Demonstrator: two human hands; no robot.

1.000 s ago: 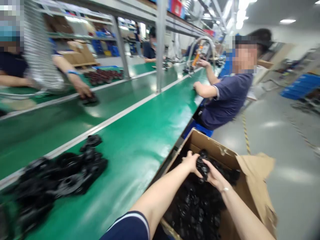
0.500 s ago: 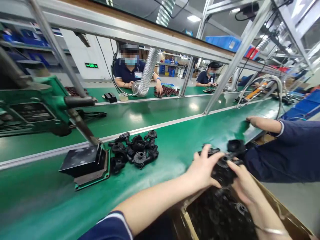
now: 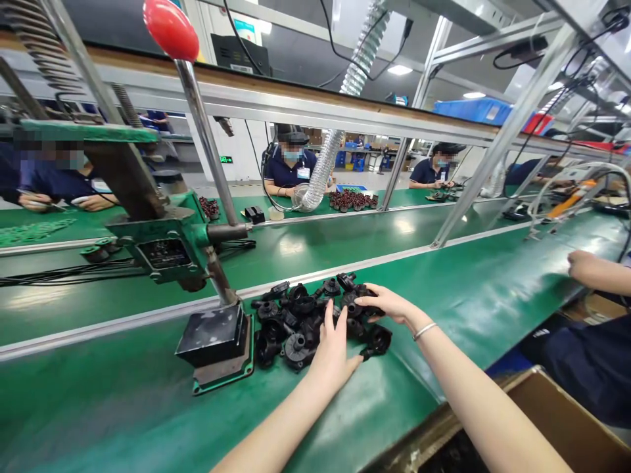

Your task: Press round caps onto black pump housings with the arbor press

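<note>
A long green workbench [image 3: 444, 295] runs left to right under an aluminium frame, with a second green lane [image 3: 345, 240] beyond a pale dividing strip. Three seated people in dark blue shirts work on the far side. Near the middle of the near lane lies one heap of black plastic parts [image 3: 300, 318]. They are round moulded pieces with short spouts, too tangled to count exactly but clearly more than ten. The heap's long axis follows the bench, left to right. Several pieces lie with their round hubs facing up, and their spouts point in mixed directions. The left hand [image 3: 335, 348] is open and flat, fingers straight and pointing away, pressed against the near edge of the heap. The right hand [image 3: 389, 303], with one bracelet [image 3: 424, 330] at the wrist, lies on the heap's right end. Its fingers are curled over a piece there, and I cannot tell whether they grip it. The two hands are a little apart, with parts between them. Just left of the heap stands one green hand press [image 3: 167, 243] with one red knob [image 3: 171, 27] on its lever and a black block [image 3: 213, 332] at its foot. One cardboard box [image 3: 566, 420] sits at the near right, and a co-worker's forearm [image 3: 591, 269] rests on the bench further right
</note>
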